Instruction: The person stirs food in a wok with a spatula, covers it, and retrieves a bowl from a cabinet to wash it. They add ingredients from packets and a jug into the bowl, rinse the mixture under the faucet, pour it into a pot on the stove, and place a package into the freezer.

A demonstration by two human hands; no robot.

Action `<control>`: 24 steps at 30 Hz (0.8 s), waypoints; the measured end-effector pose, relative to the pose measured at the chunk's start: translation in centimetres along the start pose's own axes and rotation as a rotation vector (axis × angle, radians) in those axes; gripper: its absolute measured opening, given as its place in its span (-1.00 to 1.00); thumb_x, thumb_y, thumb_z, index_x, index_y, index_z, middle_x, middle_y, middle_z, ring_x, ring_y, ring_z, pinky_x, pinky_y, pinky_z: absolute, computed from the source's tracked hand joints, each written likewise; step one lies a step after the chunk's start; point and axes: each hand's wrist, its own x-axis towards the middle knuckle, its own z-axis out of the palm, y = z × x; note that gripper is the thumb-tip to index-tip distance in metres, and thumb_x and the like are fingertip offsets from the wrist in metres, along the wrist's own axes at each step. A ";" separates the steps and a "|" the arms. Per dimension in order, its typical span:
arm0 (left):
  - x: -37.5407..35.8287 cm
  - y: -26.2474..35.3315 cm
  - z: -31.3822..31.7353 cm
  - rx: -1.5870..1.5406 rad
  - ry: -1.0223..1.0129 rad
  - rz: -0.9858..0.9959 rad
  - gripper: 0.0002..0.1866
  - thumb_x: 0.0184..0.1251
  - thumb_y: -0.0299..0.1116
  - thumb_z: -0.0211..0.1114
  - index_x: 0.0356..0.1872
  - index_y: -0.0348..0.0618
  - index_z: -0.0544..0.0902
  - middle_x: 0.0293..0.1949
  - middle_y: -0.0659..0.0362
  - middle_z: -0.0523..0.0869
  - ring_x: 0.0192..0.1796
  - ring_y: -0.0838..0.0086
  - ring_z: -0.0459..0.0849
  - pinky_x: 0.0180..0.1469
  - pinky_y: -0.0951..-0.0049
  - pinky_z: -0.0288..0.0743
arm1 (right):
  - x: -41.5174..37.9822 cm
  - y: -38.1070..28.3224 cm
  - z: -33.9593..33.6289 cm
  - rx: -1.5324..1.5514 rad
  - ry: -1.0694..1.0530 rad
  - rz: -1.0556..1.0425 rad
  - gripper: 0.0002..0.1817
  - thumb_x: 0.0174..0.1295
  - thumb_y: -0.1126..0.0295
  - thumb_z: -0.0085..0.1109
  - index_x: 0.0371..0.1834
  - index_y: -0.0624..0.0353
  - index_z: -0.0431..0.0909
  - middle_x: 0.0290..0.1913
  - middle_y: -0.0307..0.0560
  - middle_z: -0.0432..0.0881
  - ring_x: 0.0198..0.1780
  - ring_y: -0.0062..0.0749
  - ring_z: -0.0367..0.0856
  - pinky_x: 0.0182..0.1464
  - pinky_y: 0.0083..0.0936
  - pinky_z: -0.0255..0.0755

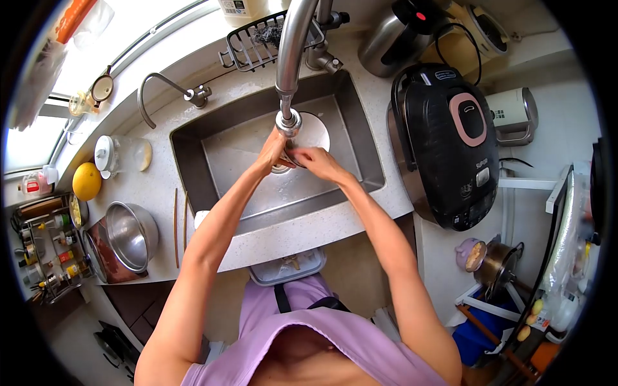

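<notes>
Both my hands are inside the metal sink (225,209), just below the tip of the tall faucet (288,122). My left hand (273,151) is closed around a small dark-rimmed item that is mostly hidden between the hands. Against the same item, from the right, rests my right hand (315,161), its fingers bent and slightly blurred. What the item is cannot be made out. A white round dish (313,132) lies in the sink behind my hands, partly covered by the faucet. The drain shows beneath my fingers.
A black rice cooker (444,148) stands right of the sink, a kettle (396,38) behind it. Left are a metal bowl (132,235), chopsticks (176,228), an orange fruit (86,181) and a small curved tap (145,96). A black rack (251,48) sits behind the sink.
</notes>
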 end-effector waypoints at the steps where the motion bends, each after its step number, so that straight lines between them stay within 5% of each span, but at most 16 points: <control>1: -0.8 0.8 -0.1 0.123 0.026 0.047 -0.21 0.29 0.22 0.00 0.36 -0.13 0.15 0.39 -0.07 0.09 0.37 -0.04 0.21 -0.22 0.03 0.72 | -0.6 1.4 -0.5 -0.264 -0.026 -0.103 -0.72 0.29 0.41 -0.06 -0.02 0.23 0.56 -0.18 0.19 0.65 -0.14 0.03 0.63 -0.13 -0.27 0.48; 3: -0.5 -0.2 0.3 0.151 0.010 0.043 -0.19 0.29 0.25 -0.02 0.39 -0.11 0.12 0.41 -0.06 0.05 0.38 -0.05 0.19 -0.22 0.04 0.72 | -0.5 2.8 -0.8 -0.577 0.084 -0.238 -0.71 0.38 0.37 -0.08 0.06 0.22 0.51 -0.17 0.21 0.64 -0.12 -0.01 0.64 -0.15 -0.38 0.46; 5: -0.4 0.1 1.7 0.123 -0.010 0.032 -0.17 0.31 0.29 -0.08 0.45 0.01 0.04 0.46 -0.04 -0.04 0.43 -0.06 0.08 -0.22 0.04 0.72 | 0.7 1.6 1.0 -0.353 0.196 -0.109 -0.71 0.36 0.39 -0.07 0.08 0.19 0.52 -0.14 0.21 0.63 -0.11 -0.01 0.64 -0.14 -0.39 0.46; 7: 1.5 -0.4 1.2 0.207 0.009 0.025 -0.30 0.35 0.22 -0.06 0.43 0.20 0.09 0.36 -0.04 0.17 0.31 0.00 0.31 -0.31 0.12 0.74 | 0.7 1.3 1.4 -0.124 0.297 0.021 -0.70 0.34 0.41 -0.05 0.09 0.17 0.52 -0.10 0.21 0.63 -0.10 -0.01 0.64 -0.12 -0.39 0.47; 9: 1.9 0.3 -1.0 0.316 -0.055 0.025 -0.36 0.34 0.14 0.01 0.40 0.27 0.14 0.20 0.00 0.36 0.08 0.10 0.54 -0.38 0.21 0.75 | -0.2 1.7 1.5 -0.146 0.041 -0.066 -0.65 0.31 0.43 -0.08 0.14 0.15 0.48 -0.09 0.21 0.62 -0.05 0.06 0.60 -0.07 -0.30 0.46; 10: 2.1 0.0 -1.9 0.410 -0.051 0.101 -0.34 0.32 0.13 0.04 0.40 0.22 0.15 0.22 -0.02 0.36 0.10 0.07 0.54 -0.37 0.19 0.76 | -0.4 2.2 1.7 -0.150 -0.085 -0.112 -0.63 0.30 0.44 -0.10 0.16 0.15 0.47 -0.08 0.22 0.62 -0.03 0.09 0.58 -0.04 -0.26 0.45; 11: 2.3 -0.3 -2.8 0.506 -0.039 0.178 -0.31 0.30 0.13 0.06 0.40 0.18 0.15 0.23 -0.04 0.36 0.12 0.05 0.53 -0.37 0.17 0.76 | -0.5 4.2 1.6 -0.390 0.014 -0.311 -0.63 0.30 0.46 -0.12 0.15 0.13 0.49 -0.07 0.23 0.61 -0.04 0.08 0.59 -0.05 -0.22 0.44; 12: 1.0 0.9 -1.8 0.413 -0.011 0.059 -0.30 0.29 0.15 0.06 0.40 0.15 0.16 0.26 -0.05 0.33 0.15 0.01 0.51 -0.37 0.15 0.76 | -0.2 4.1 1.8 -0.382 0.014 -0.305 -0.63 0.30 0.46 -0.12 0.15 0.13 0.49 -0.07 0.23 0.61 -0.04 0.08 0.59 -0.05 -0.22 0.44; 14: 1.2 0.0 -0.6 0.307 0.006 0.044 -0.30 0.30 0.16 0.05 0.39 0.11 0.19 0.32 -0.05 0.27 0.20 -0.04 0.45 -0.38 0.10 0.75 | 1.4 3.3 2.0 -0.265 0.389 -0.486 -0.64 0.29 0.50 -0.12 0.13 0.15 0.50 -0.04 0.22 0.61 -0.03 0.07 0.58 -0.07 -0.24 0.45; 15: 1.0 0.3 0.2 0.268 0.037 0.042 -0.33 0.31 0.15 0.05 0.37 0.13 0.22 0.31 -0.03 0.25 0.24 -0.01 0.42 -0.38 0.09 0.75 | 1.7 1.5 2.4 -0.070 0.244 0.009 -0.68 0.29 0.53 -0.11 0.07 0.21 0.52 -0.08 0.20 0.62 -0.05 0.10 0.57 -0.06 -0.28 0.45; 16: 1.2 0.7 0.2 0.267 0.035 0.047 -0.33 0.31 0.15 0.05 0.37 0.13 0.22 0.31 -0.03 0.25 0.24 -0.01 0.42 -0.38 0.09 0.75 | 1.8 1.7 2.9 -0.073 0.247 0.006 -0.68 0.29 0.53 -0.11 0.07 0.21 0.52 -0.08 0.20 0.62 -0.05 0.10 0.57 -0.06 -0.28 0.45; 18: 1.7 1.3 -1.1 0.361 0.034 0.211 -0.42 0.27 -0.02 0.12 0.17 -0.25 0.36 0.04 -0.12 0.55 -0.10 -0.10 0.67 -0.42 0.10 0.74 | 1.4 2.2 4.0 0.335 0.016 0.003 -0.70 0.32 0.50 -0.08 0.07 0.27 0.50 -0.15 0.11 0.66 -0.08 0.02 0.60 -0.05 -0.36 0.46; 20: 1.9 3.2 -2.9 0.532 -0.010 0.095 -0.41 0.21 0.01 0.19 0.12 -0.22 0.40 0.02 -0.13 0.56 -0.09 -0.10 0.66 -0.46 0.11 0.74 | 0.4 3.0 3.2 0.218 0.030 -0.088 -0.67 0.24 0.48 0.04 0.08 0.20 0.53 -0.12 -0.05 0.67 -0.03 -0.14 0.61 0.00 -0.39 0.47; 22: 1.5 4.5 -3.4 0.613 -0.081 0.010 -0.37 0.18 0.06 0.16 0.29 0.16 0.33 0.10 -0.07 0.51 -0.03 0.02 0.65 -0.55 0.16 0.72 | 1.7 5.2 0.1 -0.683 -0.102 -0.681 -0.56 0.14 0.47 0.10 0.15 0.12 0.51 0.07 -0.20 0.60 0.15 -0.32 0.51 0.19 -0.37 0.37; 24: 2.6 3.4 -3.5 0.628 -0.097 -0.051 -0.34 0.16 0.13 0.16 0.27 0.14 0.34 0.18 -0.09 0.46 0.01 -0.03 0.63 -0.51 0.10 0.73 | 2.4 5.3 -1.1 -0.833 -0.056 -0.702 -0.55 0.14 0.47 0.08 0.17 0.12 0.49 0.11 -0.20 0.56 0.19 -0.34 0.47 0.24 -0.36 0.30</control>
